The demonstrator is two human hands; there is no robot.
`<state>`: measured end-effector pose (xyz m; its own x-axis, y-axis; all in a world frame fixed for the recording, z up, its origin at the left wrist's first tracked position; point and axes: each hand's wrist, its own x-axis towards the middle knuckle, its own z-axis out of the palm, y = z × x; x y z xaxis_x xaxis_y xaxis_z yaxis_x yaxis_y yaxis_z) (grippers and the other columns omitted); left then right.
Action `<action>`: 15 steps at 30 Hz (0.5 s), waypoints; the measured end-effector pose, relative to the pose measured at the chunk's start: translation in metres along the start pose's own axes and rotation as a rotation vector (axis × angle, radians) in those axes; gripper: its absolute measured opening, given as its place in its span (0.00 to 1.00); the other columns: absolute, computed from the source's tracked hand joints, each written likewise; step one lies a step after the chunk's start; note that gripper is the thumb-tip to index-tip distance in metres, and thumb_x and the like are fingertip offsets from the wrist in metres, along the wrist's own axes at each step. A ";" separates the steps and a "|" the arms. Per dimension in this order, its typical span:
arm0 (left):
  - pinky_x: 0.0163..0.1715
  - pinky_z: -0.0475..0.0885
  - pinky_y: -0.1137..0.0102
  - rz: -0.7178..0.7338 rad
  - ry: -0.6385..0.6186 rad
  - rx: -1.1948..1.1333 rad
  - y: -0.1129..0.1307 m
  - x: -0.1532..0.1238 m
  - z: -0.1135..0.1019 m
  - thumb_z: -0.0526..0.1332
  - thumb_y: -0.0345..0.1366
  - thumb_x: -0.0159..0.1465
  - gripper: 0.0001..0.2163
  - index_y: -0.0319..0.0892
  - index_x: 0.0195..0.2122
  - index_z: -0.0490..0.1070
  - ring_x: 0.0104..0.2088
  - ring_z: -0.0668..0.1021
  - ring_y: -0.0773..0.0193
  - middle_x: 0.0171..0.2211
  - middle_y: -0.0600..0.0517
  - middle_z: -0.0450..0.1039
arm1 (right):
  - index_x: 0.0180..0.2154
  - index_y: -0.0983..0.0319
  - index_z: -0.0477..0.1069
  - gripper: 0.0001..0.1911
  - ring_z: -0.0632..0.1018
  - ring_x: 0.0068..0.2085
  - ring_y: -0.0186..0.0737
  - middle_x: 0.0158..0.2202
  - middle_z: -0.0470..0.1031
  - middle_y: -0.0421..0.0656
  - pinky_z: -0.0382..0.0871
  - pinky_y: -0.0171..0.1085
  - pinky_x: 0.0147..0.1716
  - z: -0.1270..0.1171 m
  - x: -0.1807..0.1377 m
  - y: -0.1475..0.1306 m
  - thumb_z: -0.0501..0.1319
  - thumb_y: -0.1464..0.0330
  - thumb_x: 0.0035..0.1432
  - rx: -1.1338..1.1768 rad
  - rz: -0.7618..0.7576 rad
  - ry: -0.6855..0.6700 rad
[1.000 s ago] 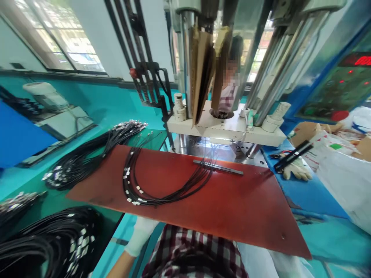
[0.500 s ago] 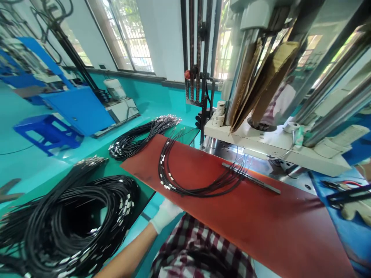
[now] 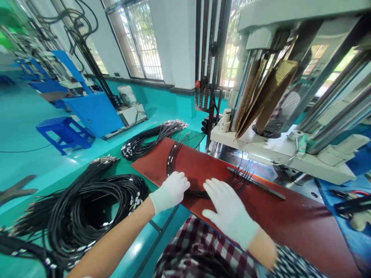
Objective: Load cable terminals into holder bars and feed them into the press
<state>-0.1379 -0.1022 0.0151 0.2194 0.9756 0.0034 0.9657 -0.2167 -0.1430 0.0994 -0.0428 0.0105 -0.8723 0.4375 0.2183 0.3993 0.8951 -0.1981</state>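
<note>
A looped bundle of thin black cables (image 3: 197, 194) with white tags lies on a reddish-brown board (image 3: 284, 227). My left hand (image 3: 173, 189), in a white glove, is curled over the bundle's lower left bend and covers that part. My right hand (image 3: 227, 206), also gloved in white, lies palm down over the lower right stretch with fingers extended and thumb apart. The cables' right ends pass over a dark metal bar (image 3: 263, 185) toward the press (image 3: 240, 137). Their other ends reach past the board's upper left corner.
A big coil of black cables (image 3: 101, 185) lies on the green table to the left, with a smaller bundle (image 3: 145, 143) behind it. Tools and a glove (image 3: 362, 222) lie on the blue surface at right. A blue stool (image 3: 65, 131) stands on the floor.
My left hand has come up from below the board's front edge onto the cables. My right hand has entered view over them. The camera view has shifted slightly.
</note>
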 end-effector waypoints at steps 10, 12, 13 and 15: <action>0.46 0.73 0.58 -0.701 0.691 -1.437 -0.039 -0.024 0.018 0.43 0.53 0.70 0.23 0.42 0.49 0.68 0.43 0.77 0.58 0.40 0.45 0.73 | 0.45 0.57 0.73 0.21 0.80 0.37 0.43 0.34 0.80 0.42 0.60 0.37 0.32 0.007 0.076 -0.005 0.46 0.54 0.71 0.227 0.123 -0.186; 0.31 0.74 0.67 -0.623 0.568 -1.752 -0.053 0.000 0.022 0.42 0.52 0.71 0.24 0.38 0.42 0.70 0.28 0.75 0.65 0.28 0.48 0.70 | 0.47 0.58 0.74 0.21 0.80 0.40 0.48 0.38 0.80 0.45 0.64 0.40 0.38 0.010 0.067 -0.001 0.52 0.52 0.68 0.206 0.013 -0.296; 0.23 0.70 0.72 -0.578 0.554 -1.875 -0.058 0.012 0.019 0.44 0.49 0.72 0.22 0.37 0.39 0.70 0.21 0.70 0.69 0.23 0.53 0.65 | 0.51 0.58 0.73 0.24 0.79 0.43 0.50 0.42 0.79 0.47 0.65 0.43 0.42 0.011 0.064 0.002 0.57 0.49 0.64 0.220 -0.019 -0.327; 0.14 0.57 0.78 -0.497 0.563 -2.098 -0.059 0.028 0.004 0.47 0.43 0.73 0.17 0.38 0.34 0.67 0.13 0.56 0.75 0.17 0.60 0.51 | 0.59 0.58 0.69 0.35 0.75 0.52 0.54 0.52 0.76 0.51 0.64 0.49 0.53 0.009 0.059 0.013 0.63 0.46 0.56 0.348 0.025 -0.280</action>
<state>-0.1896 -0.0622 0.0197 -0.3802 0.9233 -0.0541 -0.4203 -0.1204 0.8994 0.0507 -0.0067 0.0122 -0.9254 0.3760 -0.0481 0.3446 0.7816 -0.5200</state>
